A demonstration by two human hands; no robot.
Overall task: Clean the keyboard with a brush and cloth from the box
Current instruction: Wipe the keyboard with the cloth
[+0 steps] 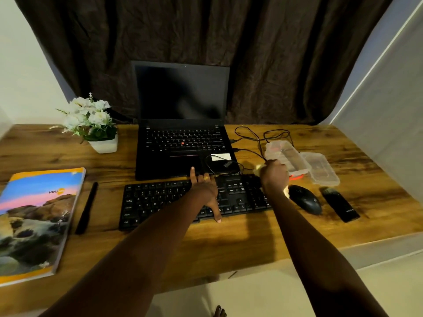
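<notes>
The black keyboard [160, 200] lies on the wooden desk in front of the laptop. My left hand [204, 191] rests on its middle with fingers spread, thumb at the near edge and index finger reaching past the far edge. My right hand [273, 176] hovers over the keyboard's right end, curled round a pale yellow cloth [258, 167] that pokes out on both sides of the fist. Just behind that hand a clear plastic box [287, 156] sits tilted, with its lid [321, 169] beside it. Something orange [296, 177] shows under the box.
An open black laptop [183, 138] has a small black device and a cable on its palm rest. A mouse [305, 200] and a flat black object [341, 205] lie right of the keyboard. A pen [87, 208], a book [36, 223] and a flower pot [104, 145] are on the left.
</notes>
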